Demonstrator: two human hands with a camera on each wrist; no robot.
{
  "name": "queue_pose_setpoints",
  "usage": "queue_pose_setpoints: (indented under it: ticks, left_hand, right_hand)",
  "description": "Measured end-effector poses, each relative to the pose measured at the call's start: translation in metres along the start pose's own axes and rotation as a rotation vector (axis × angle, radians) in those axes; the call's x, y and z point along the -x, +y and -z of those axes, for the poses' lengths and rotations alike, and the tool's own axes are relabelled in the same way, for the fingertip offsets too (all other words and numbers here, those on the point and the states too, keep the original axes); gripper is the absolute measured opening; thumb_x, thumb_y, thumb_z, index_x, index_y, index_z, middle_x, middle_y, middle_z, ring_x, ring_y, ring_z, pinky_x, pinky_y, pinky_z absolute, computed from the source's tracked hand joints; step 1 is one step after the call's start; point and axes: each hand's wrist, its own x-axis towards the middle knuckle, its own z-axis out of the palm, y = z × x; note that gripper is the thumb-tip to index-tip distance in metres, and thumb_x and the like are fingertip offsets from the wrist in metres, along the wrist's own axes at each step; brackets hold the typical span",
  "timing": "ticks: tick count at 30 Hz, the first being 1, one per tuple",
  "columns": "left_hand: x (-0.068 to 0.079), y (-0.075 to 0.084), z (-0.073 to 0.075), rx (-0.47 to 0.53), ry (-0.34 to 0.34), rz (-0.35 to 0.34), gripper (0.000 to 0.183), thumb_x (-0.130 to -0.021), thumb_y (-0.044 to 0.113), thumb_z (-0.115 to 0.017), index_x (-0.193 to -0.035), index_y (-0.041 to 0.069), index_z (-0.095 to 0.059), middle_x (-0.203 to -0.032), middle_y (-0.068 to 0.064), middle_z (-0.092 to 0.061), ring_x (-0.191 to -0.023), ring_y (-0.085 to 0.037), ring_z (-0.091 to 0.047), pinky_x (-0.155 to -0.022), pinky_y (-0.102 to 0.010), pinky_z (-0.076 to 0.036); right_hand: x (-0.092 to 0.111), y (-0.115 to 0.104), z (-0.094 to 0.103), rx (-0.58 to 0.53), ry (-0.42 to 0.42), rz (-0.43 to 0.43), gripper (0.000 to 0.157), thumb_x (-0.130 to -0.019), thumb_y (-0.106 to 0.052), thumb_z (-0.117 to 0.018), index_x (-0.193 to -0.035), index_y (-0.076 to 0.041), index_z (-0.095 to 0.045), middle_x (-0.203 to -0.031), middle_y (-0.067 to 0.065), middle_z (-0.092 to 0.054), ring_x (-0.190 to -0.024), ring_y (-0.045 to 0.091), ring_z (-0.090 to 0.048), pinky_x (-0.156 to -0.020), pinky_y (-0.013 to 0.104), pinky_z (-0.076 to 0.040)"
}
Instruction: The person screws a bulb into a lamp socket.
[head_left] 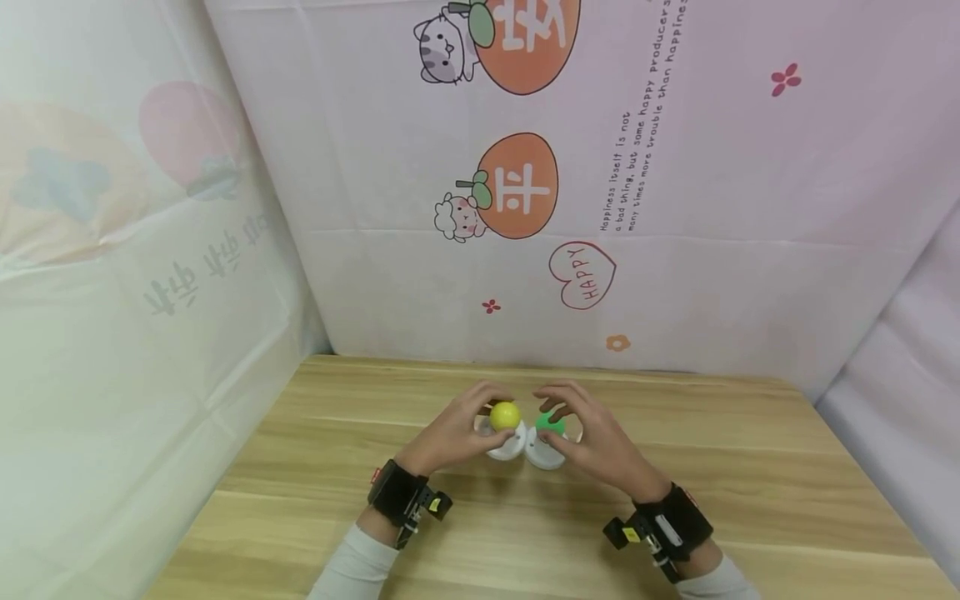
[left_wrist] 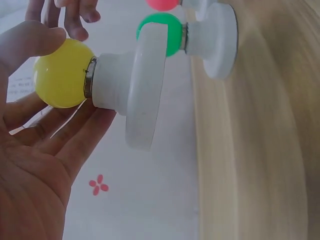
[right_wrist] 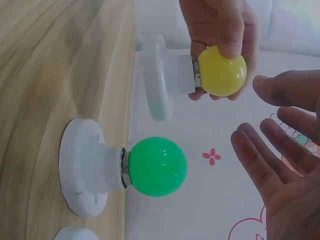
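Note:
A round yellow bulb [left_wrist: 62,72] is screwed into a white lamp holder [left_wrist: 122,87]. My left hand [head_left: 453,429] pinches the bulb between thumb and fingers, and the holder hangs above the table in both wrist views. Beside it, a green bulb [right_wrist: 157,166] sits upright in a second white holder [right_wrist: 82,167] standing on the table. Around the green bulb is my right hand [head_left: 600,433], its thumb and fingers spread. In the right wrist view those fingers [right_wrist: 257,160] are apart from both bulbs and hold nothing.
Part of a red bulb [left_wrist: 162,4] in a holder shows at the top of the left wrist view. Another white base [right_wrist: 77,234] peeks in at the right wrist view's bottom edge. A printed cloth [head_left: 420,292] stands behind the wooden table [head_left: 337,492].

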Motion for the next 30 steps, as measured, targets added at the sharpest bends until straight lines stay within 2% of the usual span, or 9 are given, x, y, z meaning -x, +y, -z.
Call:
queue_pose_setpoints:
  ticks: [6,14,21,24,27,30]
  left_hand:
    - [0.002,-0.012,-0.002,0.018,0.01,0.029,0.043,-0.089,0.024,-0.069,-0.126,0.013,-0.051,-0.124,-0.003,-0.053,-0.108,-0.014,-0.054,-0.089,-0.025,-0.05]
    - [0.008,-0.026,-0.004,0.054,-0.013,0.152,0.043,-0.088,0.026,-0.069,-0.126,0.016,-0.051,-0.124,0.004,-0.05,-0.112,-0.011,-0.052,-0.093,-0.023,-0.048]
    - [0.014,-0.036,-0.005,0.07,-0.024,0.198,0.044,-0.088,0.025,-0.069,-0.125,0.008,-0.051,-0.121,0.004,-0.049,-0.111,-0.011,-0.052,-0.094,-0.026,-0.048]
    - [0.016,-0.039,-0.006,0.079,-0.027,0.22,0.045,-0.089,0.025,-0.069,-0.126,0.007,-0.051,-0.122,0.003,-0.049,-0.113,-0.013,-0.051,-0.094,-0.027,-0.048]
    - [0.017,-0.041,-0.007,0.105,-0.037,0.245,0.046,-0.089,0.026,-0.068,-0.127,0.007,-0.05,-0.123,0.003,-0.049,-0.114,-0.015,-0.051,-0.095,-0.028,-0.047]
    - [0.018,-0.043,-0.009,0.143,-0.048,0.262,0.045,-0.089,0.027,-0.068,-0.126,0.008,-0.05,-0.123,0.001,-0.049,-0.115,-0.016,-0.051,-0.095,-0.028,-0.047]
  right_hand:
    - [0.003,0.011,0.0,0.0,-0.011,-0.046,0.056,-0.082,-0.011,-0.075,-0.133,-0.011,-0.051,-0.124,0.006,-0.056,-0.099,0.02,-0.059,-0.077,0.036,-0.055]
    - [0.005,0.013,0.003,0.003,-0.014,-0.076,0.055,-0.083,-0.011,-0.074,-0.133,-0.013,-0.051,-0.124,0.004,-0.057,-0.098,0.021,-0.059,-0.077,0.041,-0.055]
    - [0.006,0.016,0.004,0.005,-0.006,-0.075,0.053,-0.084,-0.012,-0.073,-0.132,-0.019,-0.052,-0.122,0.005,-0.058,-0.097,0.02,-0.06,-0.075,0.04,-0.056]
    - [0.006,0.017,0.003,0.0,-0.018,-0.089,0.053,-0.084,-0.013,-0.073,-0.132,-0.02,-0.052,-0.122,0.001,-0.058,-0.097,0.02,-0.06,-0.075,0.038,-0.056]
    - [0.006,0.016,0.003,-0.007,-0.023,-0.088,0.053,-0.084,-0.011,-0.073,-0.132,-0.017,-0.052,-0.122,-0.001,-0.057,-0.097,0.022,-0.06,-0.075,0.037,-0.056]
    - [0.003,0.007,0.005,-0.017,-0.016,-0.07,0.052,-0.082,-0.004,-0.073,-0.13,-0.01,-0.054,-0.12,0.004,-0.058,-0.096,0.026,-0.06,-0.073,0.039,-0.056]
